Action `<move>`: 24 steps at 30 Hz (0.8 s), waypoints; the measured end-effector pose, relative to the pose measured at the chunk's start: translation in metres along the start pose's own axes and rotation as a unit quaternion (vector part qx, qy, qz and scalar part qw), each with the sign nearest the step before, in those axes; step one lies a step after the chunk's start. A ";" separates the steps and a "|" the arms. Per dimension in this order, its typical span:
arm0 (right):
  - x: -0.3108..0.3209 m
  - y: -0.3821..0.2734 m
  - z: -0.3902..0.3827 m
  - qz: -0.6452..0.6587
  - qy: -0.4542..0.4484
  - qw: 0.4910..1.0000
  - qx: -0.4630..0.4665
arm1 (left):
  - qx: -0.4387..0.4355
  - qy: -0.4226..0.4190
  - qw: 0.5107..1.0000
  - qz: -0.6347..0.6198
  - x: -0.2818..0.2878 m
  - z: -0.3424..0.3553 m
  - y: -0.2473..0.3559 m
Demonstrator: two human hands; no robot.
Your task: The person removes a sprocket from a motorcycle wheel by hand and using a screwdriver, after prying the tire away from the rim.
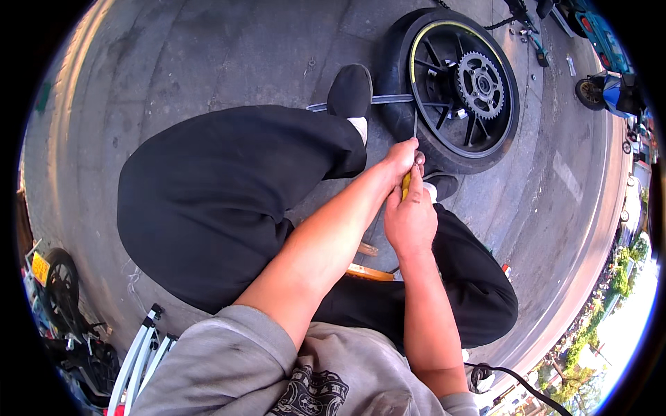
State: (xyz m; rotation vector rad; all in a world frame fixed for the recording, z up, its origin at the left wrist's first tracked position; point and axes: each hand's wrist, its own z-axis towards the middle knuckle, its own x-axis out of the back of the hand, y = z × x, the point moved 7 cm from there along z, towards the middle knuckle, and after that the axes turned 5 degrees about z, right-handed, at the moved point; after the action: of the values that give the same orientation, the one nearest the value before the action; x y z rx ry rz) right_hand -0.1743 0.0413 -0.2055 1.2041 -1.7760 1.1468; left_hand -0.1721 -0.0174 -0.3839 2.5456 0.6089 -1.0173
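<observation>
The motorcycle wheel (451, 89) lies on the grey paved ground (236, 59) with its toothed sprocket (480, 84) facing up, just beyond the person's fingers. Its black tyre (394, 111) is on the rim, which carries a yellow stripe (414, 59) along part of its edge. On the side of the wheel nearest the person, both hands are on one yellow-handled tool (406, 184), whose slim metal shaft runs from the fingers across the tyre to the rim's edge; whether the tip goes in under the tyre's lip I cannot tell. The left hand (400, 157), closer to the wheel, has its fingers closed around the tool where the shaft begins, some of them hidden. The right hand (412, 216), farther from the wheel, has its fingers wrapped about the yellow handle. A flat metal bar (392, 99) extends leftward from the wheel's rim over the tyre, its middle hidden by the left shoe (350, 90), which stands just left of the wheel. The right shoe (444, 186) is at the wheel's near edge, beside the hands. Well to the right of the wheel stands a blue-and-black motorcycle (614, 93).
</observation>
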 end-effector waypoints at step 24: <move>0.043 -0.013 0.043 -0.021 -0.041 0.999 0.005 | -0.026 0.022 0.988 -0.154 -0.035 0.002 0.022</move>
State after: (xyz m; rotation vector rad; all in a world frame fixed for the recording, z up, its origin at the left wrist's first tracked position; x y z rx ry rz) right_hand -0.1795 -0.0154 -0.1797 1.3061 -1.7985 1.0978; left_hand -0.1853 -0.0467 -0.3572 2.4845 1.0515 -1.0272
